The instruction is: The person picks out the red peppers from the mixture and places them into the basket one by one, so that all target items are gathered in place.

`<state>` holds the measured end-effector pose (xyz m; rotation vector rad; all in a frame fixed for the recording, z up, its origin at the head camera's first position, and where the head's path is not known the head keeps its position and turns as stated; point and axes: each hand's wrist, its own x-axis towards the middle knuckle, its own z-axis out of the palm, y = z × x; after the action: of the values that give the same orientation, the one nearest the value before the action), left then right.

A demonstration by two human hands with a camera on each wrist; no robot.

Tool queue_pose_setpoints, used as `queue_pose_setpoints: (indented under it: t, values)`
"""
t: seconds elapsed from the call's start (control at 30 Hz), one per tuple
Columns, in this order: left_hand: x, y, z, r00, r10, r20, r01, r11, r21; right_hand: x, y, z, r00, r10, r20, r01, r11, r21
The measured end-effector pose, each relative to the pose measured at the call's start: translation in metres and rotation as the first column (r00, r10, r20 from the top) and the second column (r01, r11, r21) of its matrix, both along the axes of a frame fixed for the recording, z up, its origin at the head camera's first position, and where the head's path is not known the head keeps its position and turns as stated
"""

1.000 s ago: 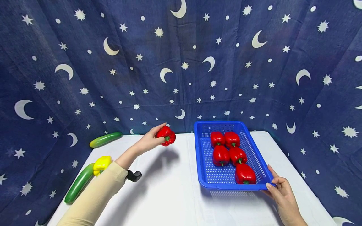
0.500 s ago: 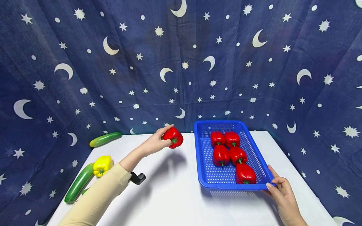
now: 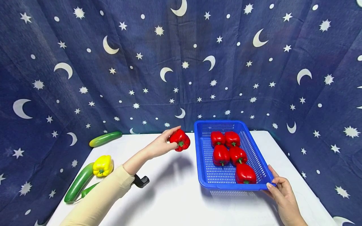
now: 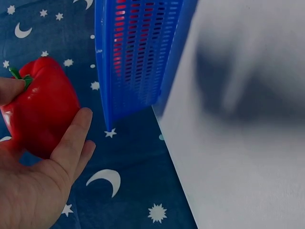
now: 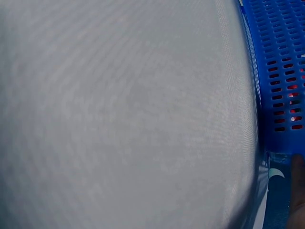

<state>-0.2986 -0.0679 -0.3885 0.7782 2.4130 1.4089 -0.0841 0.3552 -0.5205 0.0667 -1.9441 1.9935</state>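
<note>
My left hand [image 3: 162,145] holds a red bell pepper [image 3: 181,139] between thumb and fingers, above the table and left of the basket. In the left wrist view the same pepper [image 4: 43,109] shows its green stem beside the thumb. A blue perforated plastic basket [image 3: 199,157] stands at the right with several red bell peppers [image 3: 221,154] inside, its middle left part bare. My right hand [image 3: 284,196] grips the basket's near right corner, thumb over the rim and fingers beneath. In the right wrist view only part of that hand shows beside the basket wall [image 5: 279,86].
On the table's left lie a yellow bell pepper [image 3: 103,165], a cucumber [image 3: 80,183] and another cucumber [image 3: 105,139] at the back edge. A slim green pepper [image 3: 90,189] is partly hidden by my left sleeve. A starry blue curtain [image 3: 181,78] hangs behind the white table [image 3: 175,201].
My left hand has moved rightward with the red bell pepper, closer to the basket. Its sleeve now uncovers more of the slim green pepper. The right hand and basket have stayed put.
</note>
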Motion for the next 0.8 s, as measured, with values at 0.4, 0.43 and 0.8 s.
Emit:
queue_pose_setpoints:
  t: [0.4,0.43,0.8]
  values:
    - [0.014,0.014,0.000,0.996,-0.041,-0.075,0.040,0.999,-0.013,0.000,0.001,-0.002,1.000,0.001,-0.005,-0.001,1.000,0.012]
    - [0.015,0.015,0.000,0.996,-0.048,-0.080,0.048,0.999,-0.011,0.000,0.001,-0.002,1.000,0.002,-0.007,-0.002,1.000,0.008]
    - [0.028,0.028,0.004,0.994,-0.098,-0.057,0.098,0.995,0.005,0.000,0.001,-0.003,1.000,-0.005,-0.010,0.005,1.000,-0.001]
